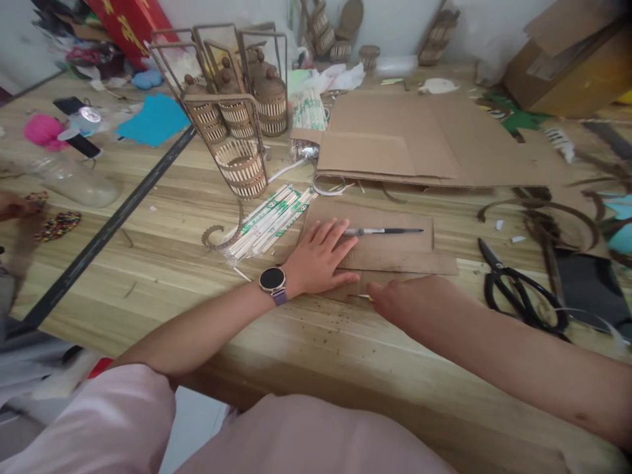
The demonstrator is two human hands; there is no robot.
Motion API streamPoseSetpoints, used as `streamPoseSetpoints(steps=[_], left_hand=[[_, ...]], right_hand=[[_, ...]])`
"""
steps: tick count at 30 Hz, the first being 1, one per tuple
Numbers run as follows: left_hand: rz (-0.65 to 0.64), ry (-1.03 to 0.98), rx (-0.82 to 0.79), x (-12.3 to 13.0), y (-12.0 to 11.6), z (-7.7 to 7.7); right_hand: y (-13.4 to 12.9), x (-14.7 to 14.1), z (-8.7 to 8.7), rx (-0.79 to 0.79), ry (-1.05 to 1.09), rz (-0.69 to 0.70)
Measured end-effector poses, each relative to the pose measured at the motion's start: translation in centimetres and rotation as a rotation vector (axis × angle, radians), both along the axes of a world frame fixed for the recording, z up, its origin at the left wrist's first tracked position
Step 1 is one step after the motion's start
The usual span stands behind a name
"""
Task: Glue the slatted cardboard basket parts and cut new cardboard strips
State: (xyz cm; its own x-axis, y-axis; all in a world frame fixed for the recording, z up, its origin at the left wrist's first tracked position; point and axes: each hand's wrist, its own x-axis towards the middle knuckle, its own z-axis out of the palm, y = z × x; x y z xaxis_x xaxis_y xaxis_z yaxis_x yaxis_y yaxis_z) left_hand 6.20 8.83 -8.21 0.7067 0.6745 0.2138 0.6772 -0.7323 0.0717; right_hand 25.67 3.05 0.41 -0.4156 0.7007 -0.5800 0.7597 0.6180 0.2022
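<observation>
My left hand (320, 258) lies flat, fingers spread, on a piece of brown cardboard (395, 253) on the wooden table (172, 263); a watch is on that wrist. My right hand (402, 297) is closed at the cardboard's near edge, and a small yellowish tip shows at its fingers; what it grips is hidden. A thin dark-handled knife (382, 231) rests on the cardboard just beyond my left fingers.
Wrapped chopsticks (269, 220) lie left of the cardboard. Black scissors (518, 293) lie to the right. Larger cardboard sheets (424, 141) and small woven lantern models (237, 125) stand behind. Another person's hand (12, 205) shows at the far left edge.
</observation>
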Motion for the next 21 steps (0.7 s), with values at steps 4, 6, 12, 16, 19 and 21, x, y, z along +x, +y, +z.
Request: streamPoseSetpoints(steps=[4, 6, 12, 16, 19, 21], left_hand=[[-0.010, 0.024, -0.012, 0.0, 0.0, 0.1], [-0.015, 0.026, -0.016, 0.0, 0.0, 0.2], [-0.030, 0.015, -0.012, -0.1, 0.1, 0.2], [-0.033, 0.006, -0.003, -0.2, 0.1, 0.1], [-0.035, 0.010, 0.002, -0.2, 0.0, 0.1], [-0.036, 0.012, 0.004, -0.2, 0.0, 0.2]], right_hand=[[-0.2, 0.7, -0.7, 0.032, 0.015, 0.035], [-0.3, 0.9, -0.9, 0.055, 0.033, 0.046], [-0.4, 1.1, -0.7, 0.054, 0.042, 0.045], [-0.3, 1.2, -0.5, 0.025, 0.039, 0.043], [-0.2, 1.3, -0.4, 0.044, 0.042, 0.071], [-0.3, 1.4, -0.4, 0.057, 0.036, 0.091]])
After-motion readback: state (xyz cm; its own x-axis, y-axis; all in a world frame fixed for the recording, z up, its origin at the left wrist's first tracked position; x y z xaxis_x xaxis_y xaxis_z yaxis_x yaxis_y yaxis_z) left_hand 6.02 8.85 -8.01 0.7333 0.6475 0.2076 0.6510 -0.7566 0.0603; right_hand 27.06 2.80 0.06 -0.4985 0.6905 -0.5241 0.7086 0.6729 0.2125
